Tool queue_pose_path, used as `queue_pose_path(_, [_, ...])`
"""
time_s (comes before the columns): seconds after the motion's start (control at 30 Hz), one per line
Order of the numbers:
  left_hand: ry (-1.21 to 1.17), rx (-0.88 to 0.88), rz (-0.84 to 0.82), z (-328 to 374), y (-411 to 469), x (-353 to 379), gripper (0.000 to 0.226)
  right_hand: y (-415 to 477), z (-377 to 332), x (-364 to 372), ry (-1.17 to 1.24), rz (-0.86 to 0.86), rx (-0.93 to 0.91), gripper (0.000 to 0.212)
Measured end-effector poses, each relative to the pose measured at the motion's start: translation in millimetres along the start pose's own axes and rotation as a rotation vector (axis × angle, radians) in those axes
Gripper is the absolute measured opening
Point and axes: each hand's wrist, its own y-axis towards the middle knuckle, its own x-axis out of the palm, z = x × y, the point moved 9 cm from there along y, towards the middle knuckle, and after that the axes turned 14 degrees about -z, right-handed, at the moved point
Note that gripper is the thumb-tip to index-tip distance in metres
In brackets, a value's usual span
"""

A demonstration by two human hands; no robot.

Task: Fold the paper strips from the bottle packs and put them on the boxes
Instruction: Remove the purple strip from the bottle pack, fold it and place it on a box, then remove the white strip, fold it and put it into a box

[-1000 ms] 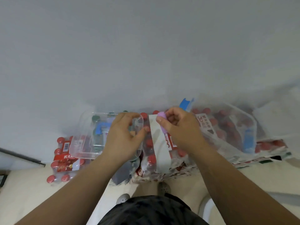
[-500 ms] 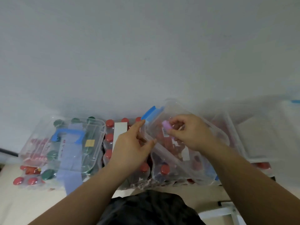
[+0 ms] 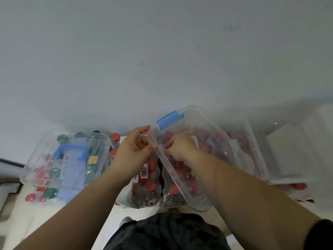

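Observation:
A clear plastic box [image 3: 207, 134] with a blue latch [image 3: 170, 120] lies tilted on shrink-wrapped packs of red-capped bottles [image 3: 146, 186]. My right hand [image 3: 182, 147] reaches inside this box, near its left rim, and pinches a small purple folded piece [image 3: 162, 147]. My left hand [image 3: 132, 152] is just outside the same rim, its thumb on the edge and its fingers curled behind it. To the left stands a second clear box [image 3: 45, 154] with a blue handle, and a pale blue paper strip [image 3: 72, 175] is draped over it.
A third clear box [image 3: 255, 152] lies to the right, with a pale lid or tray [image 3: 297, 150] beyond it. Green-capped and red-capped bottles [image 3: 49, 193] sit under the left box. A grey wall rises behind everything. My dark shorts [image 3: 165, 231] fill the bottom centre.
Both hands left the white strip on the bottle pack and moved to the tilted clear box. My right hand carried the purple piece down inside the box rim.

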Motion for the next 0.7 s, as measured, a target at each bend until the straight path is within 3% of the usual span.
queue_pose_path(0.23, [0.033, -0.003, -0.002, -4, 2, -1, 0.051, -1, -1, 3, 0.01, 0.007, -0.013, 0.033])
queue_pose_path(0.4, [0.06, -0.007, -0.006, -5, 2, -3, 0.05, -1, -10, 3, -0.107, -0.058, -0.001, 0.02])
queue_pose_path(0.5, [0.092, 0.007, -0.004, -2, 2, -4, 0.049, 3, -8, -5, -0.168, -0.076, 0.042, 0.024])
queue_pose_path(0.7, [0.066, 0.035, -0.012, -3, -2, -26, 0.044, -42, -30, -75, -0.041, 0.395, -0.042, 0.028])
